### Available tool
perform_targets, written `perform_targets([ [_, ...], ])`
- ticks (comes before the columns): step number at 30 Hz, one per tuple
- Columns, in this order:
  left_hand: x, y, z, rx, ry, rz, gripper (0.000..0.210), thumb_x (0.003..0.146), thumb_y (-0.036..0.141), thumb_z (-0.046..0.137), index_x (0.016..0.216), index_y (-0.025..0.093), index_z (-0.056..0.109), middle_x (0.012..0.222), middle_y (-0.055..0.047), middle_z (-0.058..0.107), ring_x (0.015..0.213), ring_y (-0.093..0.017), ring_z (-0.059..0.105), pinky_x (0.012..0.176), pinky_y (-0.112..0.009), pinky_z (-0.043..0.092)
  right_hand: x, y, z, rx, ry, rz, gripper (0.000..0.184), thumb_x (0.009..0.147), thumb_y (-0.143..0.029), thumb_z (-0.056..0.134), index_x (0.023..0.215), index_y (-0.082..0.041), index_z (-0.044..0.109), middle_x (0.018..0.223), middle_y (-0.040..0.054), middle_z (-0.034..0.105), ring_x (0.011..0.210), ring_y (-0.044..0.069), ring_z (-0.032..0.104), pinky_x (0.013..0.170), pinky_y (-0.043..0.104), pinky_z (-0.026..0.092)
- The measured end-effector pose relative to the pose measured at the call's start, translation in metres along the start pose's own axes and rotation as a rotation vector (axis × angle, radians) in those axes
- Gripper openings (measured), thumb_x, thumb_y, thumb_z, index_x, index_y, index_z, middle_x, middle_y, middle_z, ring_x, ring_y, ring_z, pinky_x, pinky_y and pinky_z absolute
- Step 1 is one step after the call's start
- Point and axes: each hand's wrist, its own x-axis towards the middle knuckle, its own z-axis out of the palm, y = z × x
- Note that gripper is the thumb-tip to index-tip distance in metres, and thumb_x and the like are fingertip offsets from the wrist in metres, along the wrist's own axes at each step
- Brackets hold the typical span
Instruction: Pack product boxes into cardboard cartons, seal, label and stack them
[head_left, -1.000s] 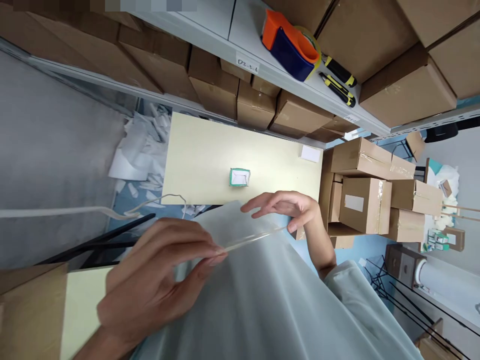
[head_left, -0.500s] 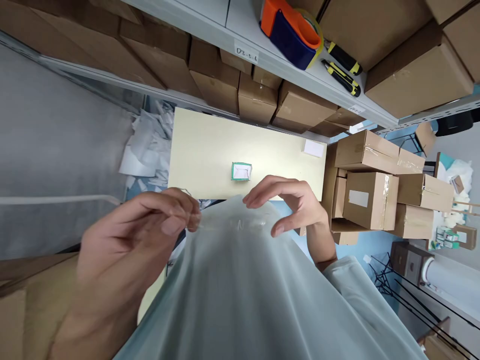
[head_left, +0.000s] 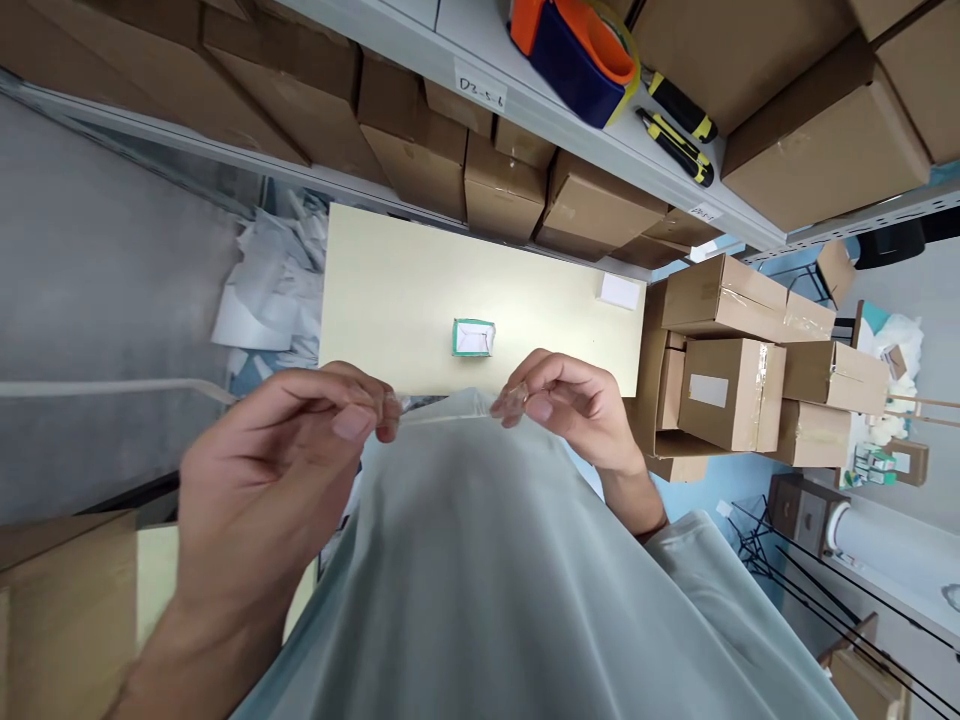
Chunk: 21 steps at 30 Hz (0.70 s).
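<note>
My left hand [head_left: 289, 450] is closed, its thumb and fingers pinching one end of a thin clear plastic strip [head_left: 448, 416]. At the other end, my right hand [head_left: 577, 405] pinches the same strip between thumb and fingertips. It stretches nearly level between the hands, in front of my grey-green shirt; whether it is tape or film I cannot tell. Beyond the hands, a small open box with green edges and a white inside [head_left: 473, 338] sits on the pale yellow table [head_left: 390, 290].
A white box [head_left: 619, 290] lies at the table's far right. Above runs a shelf with an orange and blue tape dispenser [head_left: 574, 60] and yellow-black cutters [head_left: 675, 145]. Cartons [head_left: 731, 395] are stacked to the right; crumpled white paper [head_left: 262, 290] is heaped at left.
My right hand has gone from spread fingers to a pinch on the clear strip. The strip now looks straighter and narrower. My left hand keeps its pinch.
</note>
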Motion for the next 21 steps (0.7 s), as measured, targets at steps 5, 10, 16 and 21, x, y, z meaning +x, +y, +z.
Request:
perform_targets([
  [5, 0.006, -0.011, 0.008, -0.052, 0.044, -0.025, 0.035, 0.076, 0.053, 0.106, 0.080, 0.028, 0.082, 0.075, -0.002, 0.067, 0.073, -0.019, 0.061, 0.064, -0.035, 0.050, 0.004, 0.016, 0.000, -0.055, 0.090, -0.007, 0.045, 0.099, -0.067, 0.083, 0.108, -0.025, 0.072, 0.111, 0.0062, 0.070, 0.104, 0.023, 0.078, 0.089, 0.040, 0.071],
  [10, 0.011, -0.027, 0.011, -0.072, 0.041, -0.031, 0.039, 0.077, 0.054, 0.104, 0.081, 0.023, 0.080, 0.076, -0.002, 0.068, 0.072, -0.017, 0.061, 0.066, -0.031, 0.051, 0.009, 0.025, 0.001, -0.053, 0.107, 0.003, 0.048, 0.088, -0.062, 0.096, 0.112, -0.025, 0.077, 0.116, 0.0065, 0.074, 0.106, 0.022, 0.077, 0.090, 0.037, 0.070],
  [16, 0.015, -0.035, 0.007, -0.100, 0.017, -0.085, 0.038, 0.077, 0.053, 0.104, 0.082, 0.023, 0.081, 0.077, -0.003, 0.069, 0.074, -0.017, 0.062, 0.067, -0.030, 0.052, 0.014, 0.027, -0.014, 0.006, 0.002, 0.088, 0.049, 0.088, -0.065, 0.095, 0.110, -0.024, 0.080, 0.108, 0.0052, 0.076, 0.092, 0.019, 0.075, 0.086, 0.036, 0.069],
  [21, 0.015, -0.038, 0.005, -0.091, -0.012, -0.140, 0.040, 0.076, 0.055, 0.104, 0.081, 0.023, 0.081, 0.077, -0.003, 0.069, 0.074, -0.017, 0.061, 0.067, -0.029, 0.052, 0.018, 0.037, -0.028, 0.058, -0.083, 0.095, 0.054, 0.087, -0.069, 0.094, 0.113, -0.023, 0.081, 0.100, 0.0048, 0.076, 0.084, 0.019, 0.073, 0.087, 0.039, 0.067],
])
